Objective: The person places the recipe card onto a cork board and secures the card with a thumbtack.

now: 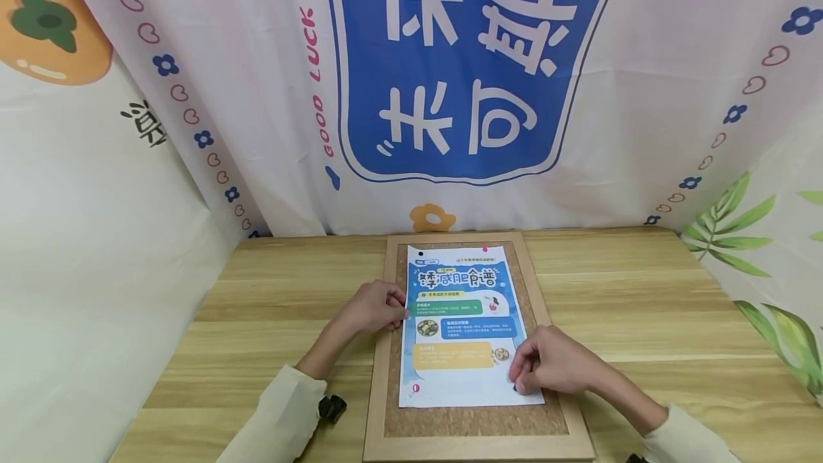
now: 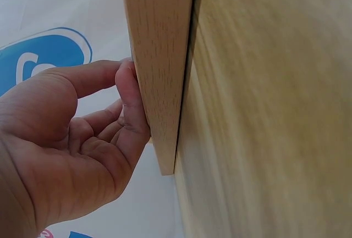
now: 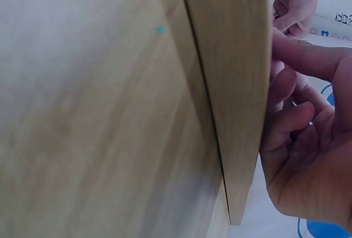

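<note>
A printed poster (image 1: pixel 459 386) in blue and white lies on a cork board (image 1: pixel 476 424) with a wooden frame. A black pin (image 1: pixel 421 254) sits near its top left corner, a red pin (image 1: pixel 485 249) near its top right. My right hand (image 1: pixel 556 359), fingers curled, pinches a small dark pushpin (image 1: pixel 515 388) at the lower right of the poster. At the poster's left edge, my left hand (image 1: pixel 376 306) has thumb and index fingertips together. A blue spot shows at those fingertips; I cannot tell whether they pinch something. In the left wrist view, the left hand (image 2: pixel 82 133) rests against the frame.
The board's wooden frame (image 1: pixel 479 447) lies on a wood-grain table (image 1: pixel 276 349). Behind the table hangs a white printed curtain (image 1: pixel 270 91) with a blue panel and large characters. A dark wrist strap (image 1: pixel 332 408) is on the left sleeve.
</note>
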`<state>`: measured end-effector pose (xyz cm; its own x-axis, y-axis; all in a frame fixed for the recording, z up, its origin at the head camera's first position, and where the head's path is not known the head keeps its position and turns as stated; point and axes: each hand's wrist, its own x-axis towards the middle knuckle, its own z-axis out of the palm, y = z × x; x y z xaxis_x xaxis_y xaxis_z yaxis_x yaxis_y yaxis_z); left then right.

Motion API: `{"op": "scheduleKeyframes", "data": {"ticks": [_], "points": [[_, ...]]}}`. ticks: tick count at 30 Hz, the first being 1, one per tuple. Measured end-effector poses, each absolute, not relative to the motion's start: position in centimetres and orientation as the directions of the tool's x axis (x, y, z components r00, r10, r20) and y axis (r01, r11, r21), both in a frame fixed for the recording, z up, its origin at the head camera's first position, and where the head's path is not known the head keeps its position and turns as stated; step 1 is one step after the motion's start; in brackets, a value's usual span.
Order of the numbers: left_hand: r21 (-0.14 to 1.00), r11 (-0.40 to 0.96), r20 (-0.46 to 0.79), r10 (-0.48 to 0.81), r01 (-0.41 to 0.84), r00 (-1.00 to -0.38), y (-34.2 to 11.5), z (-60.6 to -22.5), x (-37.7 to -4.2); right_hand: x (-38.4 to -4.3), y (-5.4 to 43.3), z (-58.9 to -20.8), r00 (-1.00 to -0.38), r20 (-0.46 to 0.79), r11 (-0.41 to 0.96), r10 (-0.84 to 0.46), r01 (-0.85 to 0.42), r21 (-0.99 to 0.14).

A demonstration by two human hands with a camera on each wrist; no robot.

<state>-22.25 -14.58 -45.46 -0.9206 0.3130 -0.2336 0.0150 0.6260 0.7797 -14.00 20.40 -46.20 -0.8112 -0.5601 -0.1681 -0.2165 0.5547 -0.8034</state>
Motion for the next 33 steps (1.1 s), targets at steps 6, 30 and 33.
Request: {"op": "scheduleKeyframes", "data": {"ticks": [6, 30, 33], "points": [[0.781, 0.624, -0.234, 0.314, 0.014, -0.92, -14.63, -45.43, -22.22, -14.17, 20.71, -46.41, -0.814, -0.163, 0.536, -0.558, -0.203, -0.82], [0.781, 0.625, -0.232, 0.323, 0.023, -0.918, -14.75, -45.75, -22.43, -14.65, 20.67, -46.75, -0.83, -0.17, 0.551, -0.531, -0.186, -0.813], [0.781, 0.624, -0.23, 0.325, 0.025, -0.917, -14.74, -45.76, -22.45, -14.62, 20.49, -46.67, -0.84, -0.172, 0.571, -0.515, -0.186, -0.8]]}}
